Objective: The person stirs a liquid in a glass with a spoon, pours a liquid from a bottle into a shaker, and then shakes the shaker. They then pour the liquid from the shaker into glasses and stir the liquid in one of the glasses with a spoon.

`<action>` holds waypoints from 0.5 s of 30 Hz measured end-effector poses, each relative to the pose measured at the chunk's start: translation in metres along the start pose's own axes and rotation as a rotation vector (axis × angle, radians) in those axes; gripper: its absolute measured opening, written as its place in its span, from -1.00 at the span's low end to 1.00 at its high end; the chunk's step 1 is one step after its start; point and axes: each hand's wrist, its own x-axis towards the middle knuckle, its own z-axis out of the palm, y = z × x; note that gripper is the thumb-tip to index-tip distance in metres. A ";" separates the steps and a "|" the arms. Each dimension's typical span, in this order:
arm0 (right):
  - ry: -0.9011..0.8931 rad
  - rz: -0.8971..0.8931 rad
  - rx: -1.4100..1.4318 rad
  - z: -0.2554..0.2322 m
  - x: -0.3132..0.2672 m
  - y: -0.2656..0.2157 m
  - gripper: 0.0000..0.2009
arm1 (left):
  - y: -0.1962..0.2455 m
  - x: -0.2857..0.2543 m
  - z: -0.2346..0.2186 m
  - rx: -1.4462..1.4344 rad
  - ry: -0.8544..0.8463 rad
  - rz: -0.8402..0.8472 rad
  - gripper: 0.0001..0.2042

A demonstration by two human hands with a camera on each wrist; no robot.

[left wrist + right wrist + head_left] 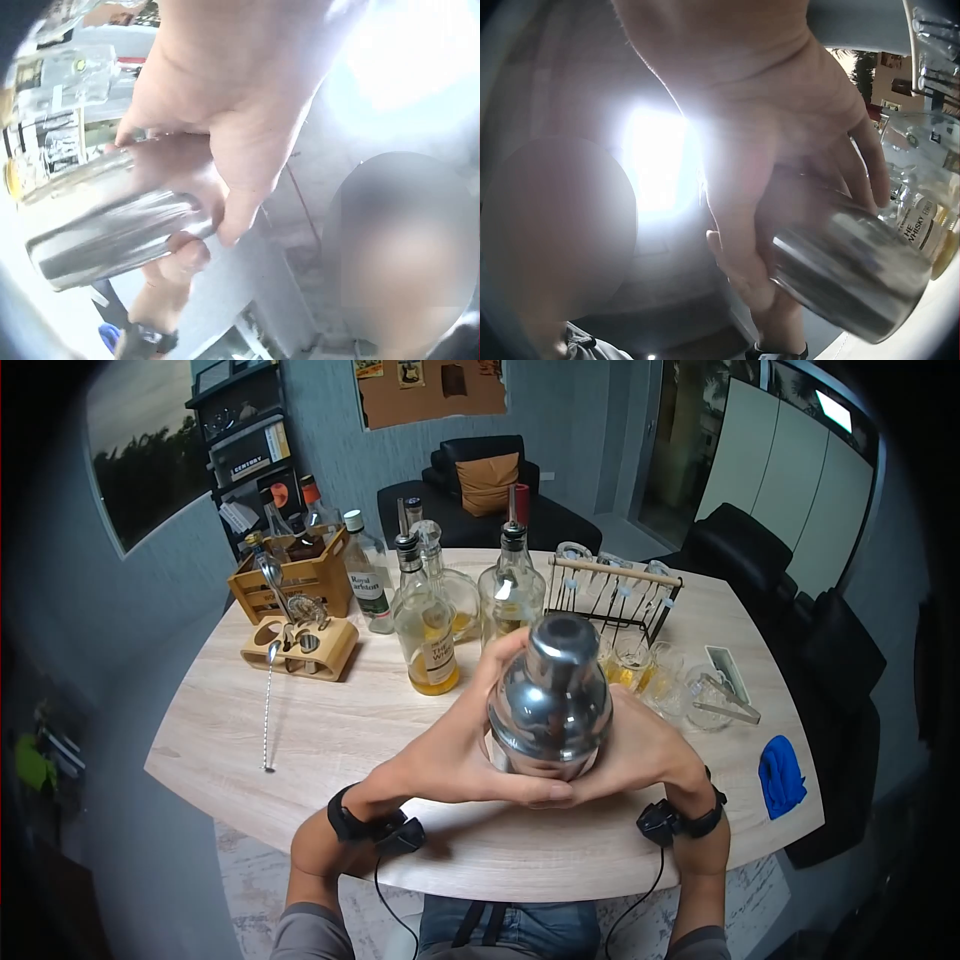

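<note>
A polished steel cocktail shaker (552, 705), its domed lid and cap on top, is raised in front of the body over the near part of the table. My left hand (440, 745) grips it from the left side, thumb across the near face. From the other side my right hand (650, 745) holds it too, with the thumbs meeting low on the body. The left wrist view shows the shaker's smooth body (112, 217) under the left palm. Fingers of the right hand (757, 142) wrap the tilted body in the right wrist view; some fingertips are hidden behind it.
Glass bottles with pourers (427, 635) stand just beyond the shaker. At left are a wooden bar-tool stand (335, 650), a twisted bar spoon (268, 710) and a bottle crate (330, 585). Rightward are glasses (630, 665), tongs (735, 700) on a glass bowl and a blue cloth (780, 775).
</note>
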 end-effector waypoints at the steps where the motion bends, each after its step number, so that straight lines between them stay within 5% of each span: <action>1: -0.006 0.033 0.022 0.002 0.001 -0.001 -0.07 | 0.000 -0.002 0.000 0.016 0.010 0.012 0.18; 3: -0.011 0.067 0.047 0.002 0.000 -0.007 -0.04 | -0.004 -0.003 0.001 0.031 0.020 0.021 0.17; 5: 0.124 -0.091 -0.120 -0.002 -0.002 -0.018 -0.07 | -0.011 -0.003 0.002 0.082 -0.037 0.254 0.15; 9: 0.060 0.013 -0.147 -0.004 0.000 -0.011 -0.08 | -0.015 -0.002 0.000 0.123 -0.001 0.202 0.16; 12: 0.007 0.115 0.006 0.001 0.001 -0.010 -0.07 | -0.003 0.000 -0.002 -0.031 -0.014 -0.022 0.18; 15: 0.063 0.013 -0.050 0.000 0.001 -0.007 -0.09 | 0.000 -0.003 -0.001 0.175 0.004 0.120 0.17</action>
